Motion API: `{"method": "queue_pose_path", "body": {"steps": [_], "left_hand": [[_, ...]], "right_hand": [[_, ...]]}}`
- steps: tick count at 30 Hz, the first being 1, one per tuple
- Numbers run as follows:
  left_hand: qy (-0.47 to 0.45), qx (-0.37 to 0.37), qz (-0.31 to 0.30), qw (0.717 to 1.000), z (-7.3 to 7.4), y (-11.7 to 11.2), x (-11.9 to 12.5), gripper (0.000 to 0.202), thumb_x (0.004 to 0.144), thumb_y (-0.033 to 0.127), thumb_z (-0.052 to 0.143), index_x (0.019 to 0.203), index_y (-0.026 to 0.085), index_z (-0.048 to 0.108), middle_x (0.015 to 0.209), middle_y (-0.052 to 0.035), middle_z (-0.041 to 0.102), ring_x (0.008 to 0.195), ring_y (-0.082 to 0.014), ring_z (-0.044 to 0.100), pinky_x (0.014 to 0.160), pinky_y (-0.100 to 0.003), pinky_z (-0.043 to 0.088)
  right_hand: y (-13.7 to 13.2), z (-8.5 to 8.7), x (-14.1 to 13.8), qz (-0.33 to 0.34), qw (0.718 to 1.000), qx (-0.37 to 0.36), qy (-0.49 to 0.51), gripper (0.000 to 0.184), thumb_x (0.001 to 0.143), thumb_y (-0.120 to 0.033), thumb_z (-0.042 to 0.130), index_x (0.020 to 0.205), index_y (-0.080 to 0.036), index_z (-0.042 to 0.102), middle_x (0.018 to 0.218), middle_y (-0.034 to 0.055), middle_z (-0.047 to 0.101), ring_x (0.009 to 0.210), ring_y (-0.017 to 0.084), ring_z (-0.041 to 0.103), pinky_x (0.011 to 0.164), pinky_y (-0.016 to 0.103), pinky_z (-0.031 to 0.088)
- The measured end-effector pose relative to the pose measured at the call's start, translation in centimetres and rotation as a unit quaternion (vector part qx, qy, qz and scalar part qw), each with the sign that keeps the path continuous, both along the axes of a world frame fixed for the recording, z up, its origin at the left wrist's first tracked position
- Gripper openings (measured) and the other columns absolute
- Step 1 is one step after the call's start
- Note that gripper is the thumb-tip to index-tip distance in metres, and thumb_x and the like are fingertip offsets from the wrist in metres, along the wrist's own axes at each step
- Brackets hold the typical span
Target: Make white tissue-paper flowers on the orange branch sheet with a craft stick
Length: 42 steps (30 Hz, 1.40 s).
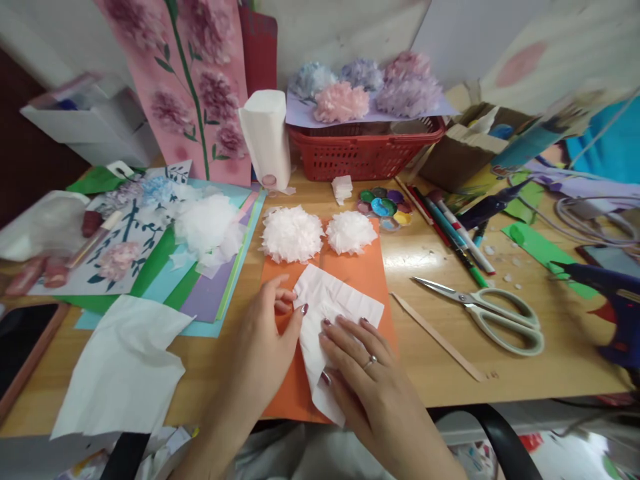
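A creased sheet of white tissue paper [333, 313] lies on an orange card [367, 280] at the table's near edge. My left hand [267, 333] rests at the tissue's left edge, thumb on the paper and fingers curled beside it. My right hand [363, 373], with a ring, lies flat on the tissue, fingers stretched out and pressing it down. Two white tissue flowers [293, 233] [351, 232] sit on the card just beyond the hands.
Scissors [493, 310] and a wooden stick [437, 337] lie right of the card. Markers [457, 230], a paint palette [385, 203], a red basket [363, 153] under pastel paper flowers, a tissue roll [267, 137], coloured paper sheets [210, 280], loose tissue [125, 367] and a glue gun [613, 300] surround it.
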<state>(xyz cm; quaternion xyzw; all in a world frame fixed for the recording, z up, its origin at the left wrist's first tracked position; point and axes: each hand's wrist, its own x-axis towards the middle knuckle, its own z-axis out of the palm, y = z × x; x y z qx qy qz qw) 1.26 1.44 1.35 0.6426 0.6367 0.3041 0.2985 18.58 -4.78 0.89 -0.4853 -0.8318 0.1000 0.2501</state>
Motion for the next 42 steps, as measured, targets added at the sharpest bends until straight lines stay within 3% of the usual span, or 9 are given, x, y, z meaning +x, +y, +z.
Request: {"method": "queue_pose_path", "body": {"steps": [5,10,14,18,24,33,36,39,42], "left_hand": [[0.025,0.018,0.02,0.999,0.0,0.7,0.4,0.037,0.086,0.024,0.056,0.122,0.021,0.049,0.094,-0.0036,0.063,0.083,-0.0196,0.063,0.078,-0.038,0.052],[0.117,0.028,-0.01,0.993,0.1,0.7,-0.2,0.013,0.088,0.033,0.057,0.09,0.021,0.06,0.087,-0.0047,0.063,0.083,-0.0241,0.061,0.076,-0.043,0.05],[0.091,0.032,-0.019,0.995,0.2,0.7,-0.1,0.01,0.087,0.029,0.058,0.08,0.022,0.057,0.083,-0.0025,0.065,0.081,-0.022,0.062,0.075,-0.038,0.049],[0.055,0.095,-0.02,0.994,0.5,-0.2,0.4,0.007,0.086,0.022,0.061,0.08,0.022,0.057,0.082,-0.0004,0.066,0.08,-0.0188,0.063,0.075,-0.033,0.049],[0.094,0.23,-0.091,0.964,0.6,-1.6,0.5,0.011,0.09,0.011,0.06,0.087,0.022,0.062,0.086,0.0003,0.068,0.084,-0.0151,0.063,0.08,-0.031,0.048],[0.131,0.263,-0.201,0.935,-0.8,-2.3,-1.1,0.028,0.091,0.001,0.054,0.111,0.019,0.062,0.103,-0.0038,0.074,0.099,-0.0172,0.066,0.099,-0.037,0.047],[0.14,0.255,-0.226,0.93,-1.1,-2.5,-1.5,0.029,0.091,0.002,0.054,0.114,0.019,0.063,0.107,-0.0043,0.073,0.102,-0.0185,0.065,0.099,-0.038,0.047],[0.13,0.264,-0.233,0.927,-1.2,-2.4,-1.4,0.03,0.092,0.001,0.05,0.113,0.018,0.065,0.107,-0.005,0.073,0.102,-0.0192,0.064,0.097,-0.039,0.047],[0.118,0.265,-0.23,0.929,-1.1,-2.4,-1.2,0.021,0.095,0.009,0.052,0.11,0.016,0.066,0.105,-0.0069,0.072,0.098,-0.0218,0.064,0.092,-0.042,0.048]], "right_hand": [[0.0,-0.1,0.1,-0.012,1.0,0.003,0.026,0.032,0.095,-0.017,0.052,0.125,-0.013,0.062,0.131,0.008,0.067,0.124,0.029,0.058,0.102,0.055,0.051],[0.0,-0.1,0.1,-0.015,0.999,-0.001,0.029,0.031,0.096,-0.019,0.052,0.124,-0.013,0.064,0.132,0.0082,0.066,0.124,0.028,0.058,0.104,0.053,0.051],[0.0,-0.2,0.1,-0.016,1.0,-0.004,0.024,0.031,0.097,-0.02,0.05,0.125,-0.014,0.064,0.133,0.0062,0.066,0.123,0.028,0.058,0.104,0.051,0.051],[0.0,-0.3,0.0,-0.019,1.0,-0.01,0.004,0.037,0.098,-0.023,0.05,0.132,-0.015,0.059,0.132,0.0055,0.066,0.117,0.028,0.06,0.1,0.05,0.052],[0.2,-0.3,-0.7,-0.033,0.999,-0.014,-0.024,0.041,0.097,-0.024,0.049,0.135,-0.011,0.057,0.13,0.008,0.066,0.109,0.029,0.058,0.1,0.051,0.049],[0.4,0.3,0.4,-0.013,0.995,-0.074,0.067,0.036,0.096,-0.017,0.05,0.132,-0.018,0.054,0.126,0.0092,0.066,0.114,0.027,0.058,0.101,0.047,0.05],[0.8,0.5,1.5,-0.081,0.985,-0.072,0.134,0.04,0.097,-0.012,0.045,0.135,-0.025,0.046,0.121,0.0092,0.065,0.113,0.022,0.061,0.093,0.037,0.055],[2.0,0.7,2.0,-0.129,0.988,-0.034,0.082,0.047,0.097,-0.013,0.046,0.142,-0.027,0.041,0.121,0.0105,0.062,0.112,0.023,0.062,0.09,0.037,0.055],[3.6,1.1,2.0,-0.116,0.993,-0.015,-0.022,0.046,0.095,-0.008,0.045,0.137,-0.025,0.05,0.119,0.013,0.06,0.103,0.025,0.063,0.081,0.039,0.057]]}}
